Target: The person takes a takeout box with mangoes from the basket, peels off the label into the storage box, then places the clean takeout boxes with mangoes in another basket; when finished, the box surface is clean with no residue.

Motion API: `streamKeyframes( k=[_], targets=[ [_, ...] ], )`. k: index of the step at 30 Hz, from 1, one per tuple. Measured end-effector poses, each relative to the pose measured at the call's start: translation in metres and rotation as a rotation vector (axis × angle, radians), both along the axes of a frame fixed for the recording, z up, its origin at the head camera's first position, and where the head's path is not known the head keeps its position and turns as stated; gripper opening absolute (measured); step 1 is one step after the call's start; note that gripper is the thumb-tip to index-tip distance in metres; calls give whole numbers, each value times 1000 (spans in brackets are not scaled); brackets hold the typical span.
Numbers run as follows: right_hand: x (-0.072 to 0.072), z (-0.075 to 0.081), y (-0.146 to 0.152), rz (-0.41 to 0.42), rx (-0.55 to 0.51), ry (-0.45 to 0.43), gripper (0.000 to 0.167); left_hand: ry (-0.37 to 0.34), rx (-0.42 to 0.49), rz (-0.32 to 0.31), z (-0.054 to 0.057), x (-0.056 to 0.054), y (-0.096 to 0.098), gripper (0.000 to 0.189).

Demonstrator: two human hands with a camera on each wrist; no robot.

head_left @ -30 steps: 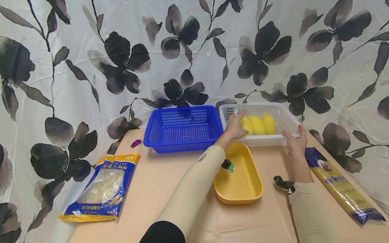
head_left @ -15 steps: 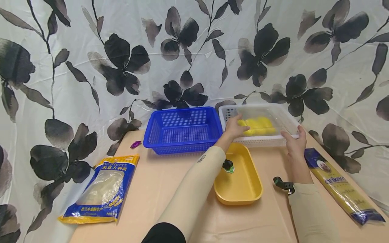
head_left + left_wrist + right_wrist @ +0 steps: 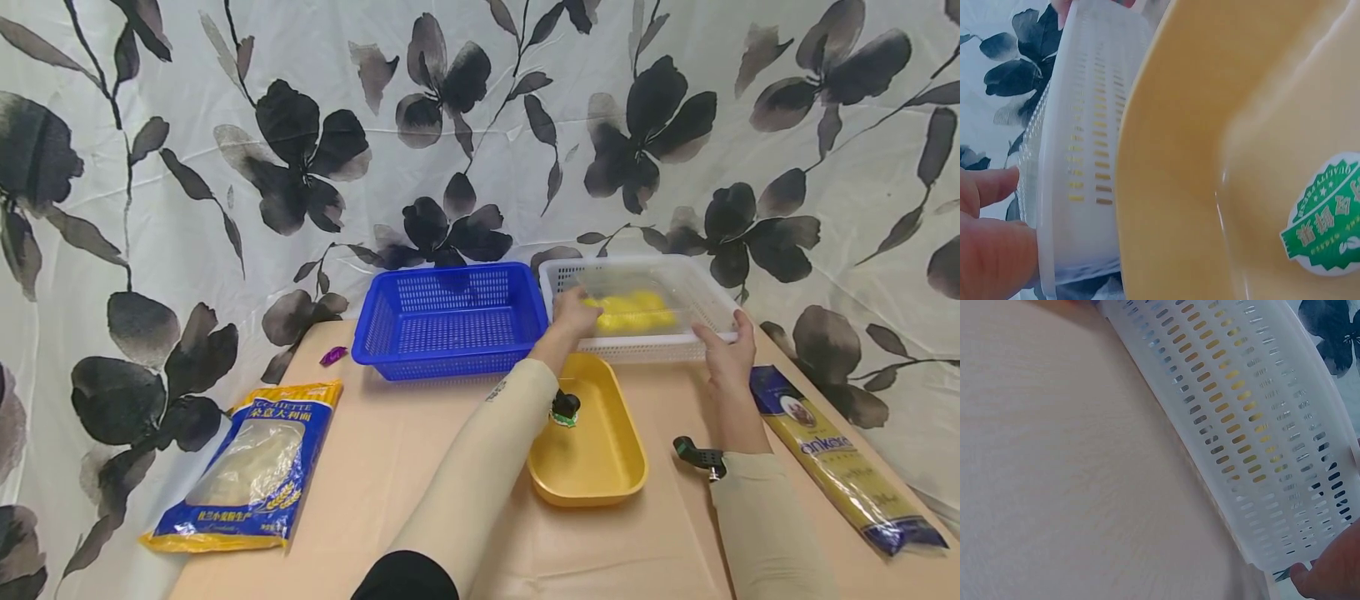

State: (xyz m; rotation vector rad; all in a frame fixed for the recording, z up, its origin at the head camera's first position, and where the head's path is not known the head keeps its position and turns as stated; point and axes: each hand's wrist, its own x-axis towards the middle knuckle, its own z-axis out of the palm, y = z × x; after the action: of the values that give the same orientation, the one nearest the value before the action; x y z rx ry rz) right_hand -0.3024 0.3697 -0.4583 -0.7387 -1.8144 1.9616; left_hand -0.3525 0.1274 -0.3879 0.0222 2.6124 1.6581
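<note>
At the back right stands a white perforated basket (image 3: 697, 337). Inside it lies a clear plastic pack with several rounded yellow pieces (image 3: 633, 312), blurred through the plastic. My left hand (image 3: 576, 315) holds the left end of this pack near the basket's front left corner; some fingertips are hidden. In the left wrist view, one fingertip touches the clear plastic above the white rim. My right hand (image 3: 731, 350) grips the basket's front right corner, its thumb on the near side. The right wrist view shows that hand (image 3: 1332, 569) at the basket's lower corner.
A blue basket (image 3: 450, 367) stands left of the white one. Beneath my left forearm sits a yellow tray (image 3: 600, 467) with a green sticker (image 3: 1329, 215). A blue-yellow pasta bag (image 3: 247, 462) lies left, a gold packet (image 3: 847, 458) right, and a small purple thing (image 3: 333, 356) behind.
The clear pack has tipped down flatter into the white basket, its yellow pieces now less distinct. My left hand has shifted slightly left. My right hand keeps its place on the corner.
</note>
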Motion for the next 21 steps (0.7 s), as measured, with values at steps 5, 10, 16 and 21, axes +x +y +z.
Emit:
streamKeyframes(
  k=[5,10,16,21],
  targets=[
    [0,0,0,1,-3,5,88,-7,21,-7,1,-1,-3,54],
    [1,2,-1,2,7,1,88,-1,47,-31,0,0,-5,57],
    [2,2,-1,7,19,6,88,-26,95,-76,-1,0,-9,58],
    [3,0,-1,1,29,-1,87,-77,152,-132,-2,-3,-13,65]
  ],
)
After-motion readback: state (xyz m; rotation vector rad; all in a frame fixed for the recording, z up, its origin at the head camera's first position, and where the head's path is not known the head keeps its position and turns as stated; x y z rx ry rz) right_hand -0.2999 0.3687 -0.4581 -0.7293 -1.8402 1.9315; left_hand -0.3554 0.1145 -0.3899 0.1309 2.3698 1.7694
